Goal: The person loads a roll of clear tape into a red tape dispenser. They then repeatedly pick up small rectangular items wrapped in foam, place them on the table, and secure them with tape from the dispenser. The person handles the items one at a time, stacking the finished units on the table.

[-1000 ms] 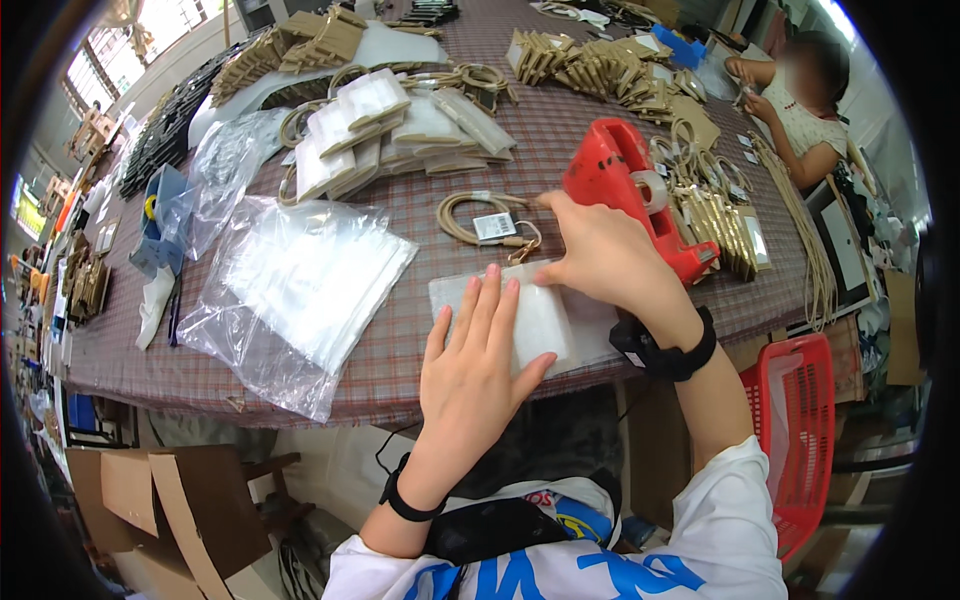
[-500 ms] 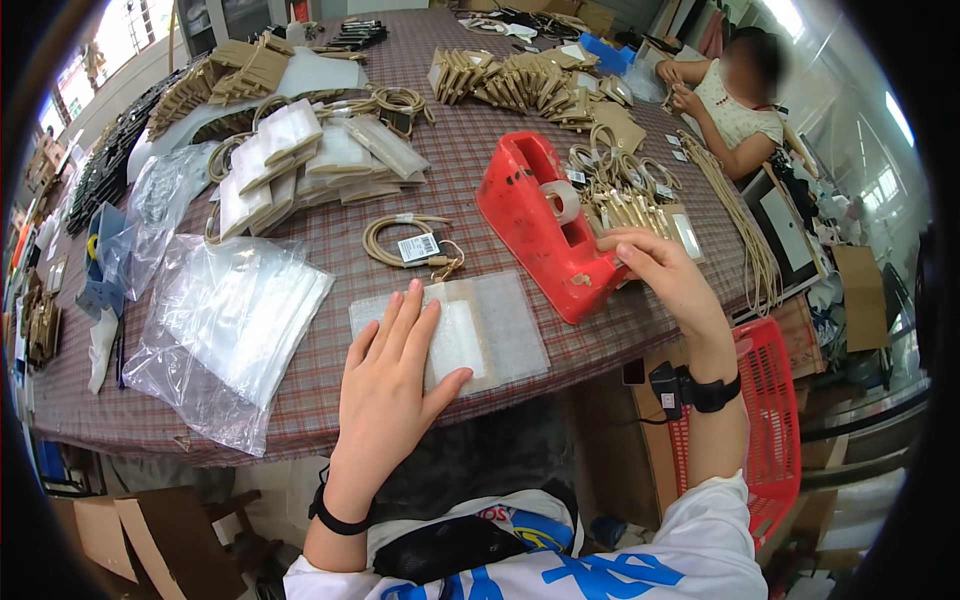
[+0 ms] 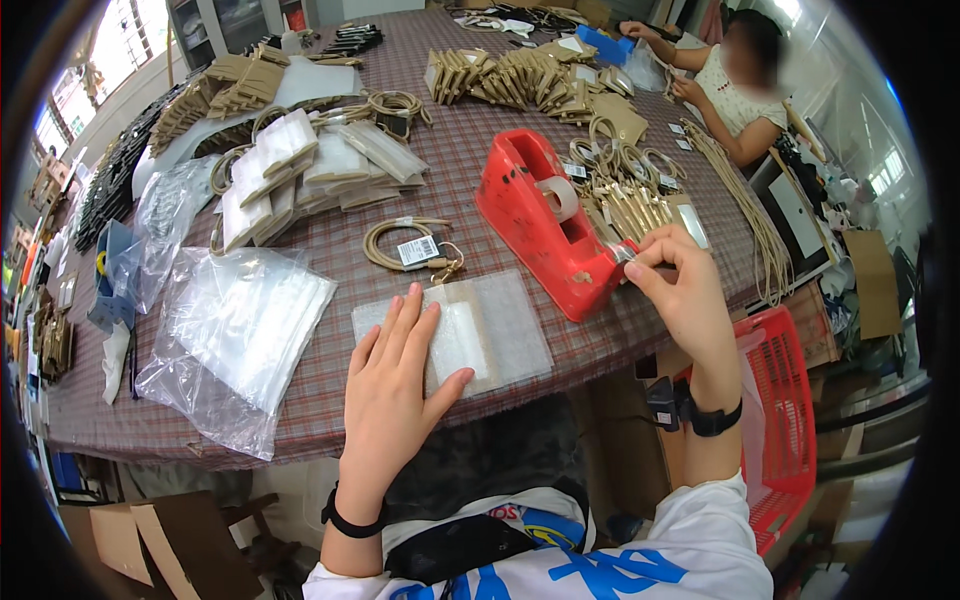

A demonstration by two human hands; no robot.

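Note:
A flat beige pouch (image 3: 463,335) lies on a translucent white wrapping sheet (image 3: 522,325) at the table's near edge, part of the sheet folded over it. My left hand (image 3: 393,375) rests flat on the wrapped part, fingers stretched out. Just beyond lies a coiled beige cord (image 3: 385,245) with a white tag (image 3: 418,252) and a metal clasp. To the right stands a red tape dispenser (image 3: 545,225) with a roll of clear tape (image 3: 562,200). At its cutting end my right hand (image 3: 680,285) pinches the clear tape's end (image 3: 622,253) between thumb and fingers.
Left of me lie clear plastic bags (image 3: 235,335). Behind them are stacked wrapped pouches (image 3: 275,170). More beige pouches (image 3: 510,75) and cord bundles fill the far side. A co-worker (image 3: 735,95) sits at the far right. A red basket (image 3: 780,420) stands beside my right arm.
My right hand has moved slightly right and down from the dispenser's end, and a short piece of tape now shows at its fingers. My left hand stays put. The co-worker's one arm has reached outward.

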